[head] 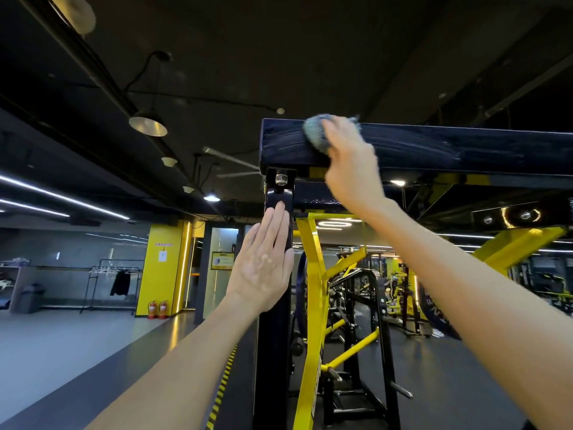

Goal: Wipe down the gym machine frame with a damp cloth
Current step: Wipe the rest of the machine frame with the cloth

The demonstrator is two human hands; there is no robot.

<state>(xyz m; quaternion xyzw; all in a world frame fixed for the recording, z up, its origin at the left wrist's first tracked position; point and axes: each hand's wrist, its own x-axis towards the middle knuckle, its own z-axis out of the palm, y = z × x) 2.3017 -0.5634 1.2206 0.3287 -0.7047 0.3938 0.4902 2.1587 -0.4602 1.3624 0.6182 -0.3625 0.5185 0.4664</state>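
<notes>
Two frame members matter, and they meet at a corner above head height. Dark crossbeam (434, 147): long axis runs level, from the corner at centre-left out past the right edge of view. Dark upright post (274, 352): drops straight down from that corner to the floor. Yellow struts (313, 274) stand behind the post and are not being touched. Right hand (350, 162): arm reaching up and forward, the hand on the beam's near face just right of the corner, fingers curled over a bunched blue-grey cloth (316, 135) and pressing it to the metal; the hand is blurred, so the exact grip is unclear. Wet streaks show on the face either side of the cloth, lying along the beam's length. Left hand (263, 265): lower down, flat, fingers straight and together, resting against the post below the bolt (281, 179) and holding nothing. It looks like a brace. Judgement: the work lies above and to the right of the body, so the coming strokes should follow the beam's axis rightward, with the right hand the nearer one. The post under the left hand shows no streaks and seems left for later.
</notes>
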